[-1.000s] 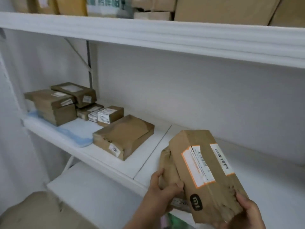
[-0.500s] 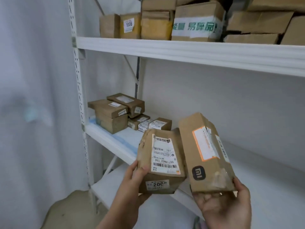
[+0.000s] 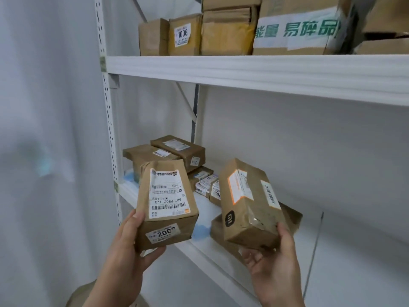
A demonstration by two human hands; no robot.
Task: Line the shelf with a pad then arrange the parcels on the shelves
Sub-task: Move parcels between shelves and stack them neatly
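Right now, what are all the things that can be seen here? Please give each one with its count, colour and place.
held parcels: 2, brown; one with a 200-something sticker in the left hand, one with an orange-edged label in the right hand
middle-shelf parcels: several, brown, stacked and lying at the left end; exact count unclear
flat parcel: 1, brown, on the middle shelf behind the right-hand parcel
pad: 1, pale blue, on the middle shelf under the parcels
top-shelf boxes: several, brown, one with white tape and green print
shelf unit: 1, white
left hand: grips its parcel
right hand: supports its parcel from below
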